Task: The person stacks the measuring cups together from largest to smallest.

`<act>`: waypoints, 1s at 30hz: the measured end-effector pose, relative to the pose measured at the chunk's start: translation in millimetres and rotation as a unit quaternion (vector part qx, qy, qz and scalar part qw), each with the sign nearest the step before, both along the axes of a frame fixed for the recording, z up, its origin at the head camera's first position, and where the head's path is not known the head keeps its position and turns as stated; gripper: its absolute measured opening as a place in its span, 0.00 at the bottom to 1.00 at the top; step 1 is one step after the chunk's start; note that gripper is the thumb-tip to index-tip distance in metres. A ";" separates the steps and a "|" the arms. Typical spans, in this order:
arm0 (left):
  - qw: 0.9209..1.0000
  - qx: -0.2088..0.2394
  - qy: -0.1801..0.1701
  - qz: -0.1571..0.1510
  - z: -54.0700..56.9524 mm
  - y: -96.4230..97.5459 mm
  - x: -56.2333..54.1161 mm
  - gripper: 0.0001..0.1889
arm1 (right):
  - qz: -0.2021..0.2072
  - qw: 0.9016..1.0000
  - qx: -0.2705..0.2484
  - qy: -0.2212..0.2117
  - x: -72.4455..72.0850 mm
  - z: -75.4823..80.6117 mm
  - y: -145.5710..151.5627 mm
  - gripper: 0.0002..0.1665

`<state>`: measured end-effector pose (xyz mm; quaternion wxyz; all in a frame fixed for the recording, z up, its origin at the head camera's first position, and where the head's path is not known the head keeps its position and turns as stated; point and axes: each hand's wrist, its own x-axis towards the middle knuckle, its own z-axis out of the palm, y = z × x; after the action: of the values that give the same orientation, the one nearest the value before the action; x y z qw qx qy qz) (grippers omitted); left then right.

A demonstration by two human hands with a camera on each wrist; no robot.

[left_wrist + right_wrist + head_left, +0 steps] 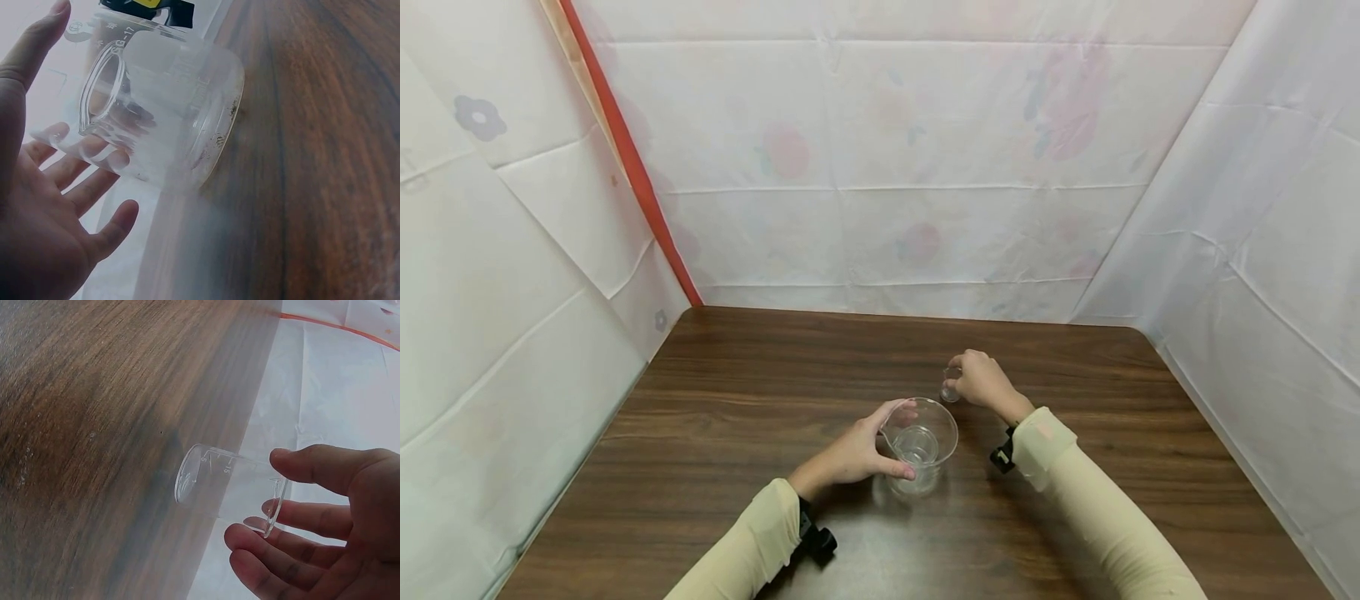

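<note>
In the head view, my left hand holds a large clear glass beaker from its left side, thumb in front and fingers behind. A smaller glass beaker shows inside the large one in the left wrist view. Farther back and to the right, my right hand pinches a small clear beaker near its rim, between the thumb and the fingers. Printed marks run along its wall. Whether its base touches the table cannot be told.
Both beakers are over a dark brown wooden table. White patterned sheets hang behind it and at both sides. A red strip runs down the back left corner. A black camera sits on my left wrist.
</note>
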<state>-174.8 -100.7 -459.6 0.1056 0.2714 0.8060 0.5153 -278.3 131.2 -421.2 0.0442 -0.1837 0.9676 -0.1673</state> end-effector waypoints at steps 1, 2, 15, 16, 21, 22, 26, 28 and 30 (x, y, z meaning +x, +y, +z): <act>1.000 -0.001 0.000 0.000 -0.1 0.0 -0.1 0.50 | 0.000 1.000 0.000 0.001 -0.1 0.4 0.3 0.21; 1.000 -0.001 0.000 0.000 -0.1 0.0 -0.1 0.50 | -0.001 1.000 -0.002 0.000 0.0 0.9 0.6 0.21; 1.000 -0.006 0.006 0.004 0.6 0.1 -0.1 0.49 | 0.003 1.000 -0.016 0.016 1.4 9.9 3.0 0.19; 1.000 -0.004 0.008 0.003 0.6 0.0 0.0 0.49 | 0.005 1.000 -0.016 0.018 1.5 10.5 3.2 0.19; 1.000 -0.008 0.005 0.006 0.8 -0.3 1.4 0.48 | 0.008 1.000 -0.016 0.022 2.2 12.3 3.5 0.19; 1.000 -0.010 0.005 0.007 0.8 -0.4 1.8 0.48 | 0.007 1.000 -0.016 0.023 2.5 12.7 3.6 0.19; 1.000 -0.013 0.011 0.008 0.3 -0.5 2.3 0.48 | 0.006 1.000 -0.017 0.022 3.7 15.1 3.8 0.19; 1.000 -0.014 0.013 0.008 0.3 -0.4 2.2 0.48 | 0.007 1.000 -0.019 0.022 4.0 16.5 3.9 0.19; 1.000 -0.014 0.011 0.009 0.6 -0.1 2.0 0.48 | 0.007 0.999 -0.021 0.023 4.7 18.1 3.9 0.19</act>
<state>-172.8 -100.8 -459.0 0.0958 0.2683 0.8169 0.5016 -273.6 135.1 -403.1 0.0191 -0.1957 0.9632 -0.1831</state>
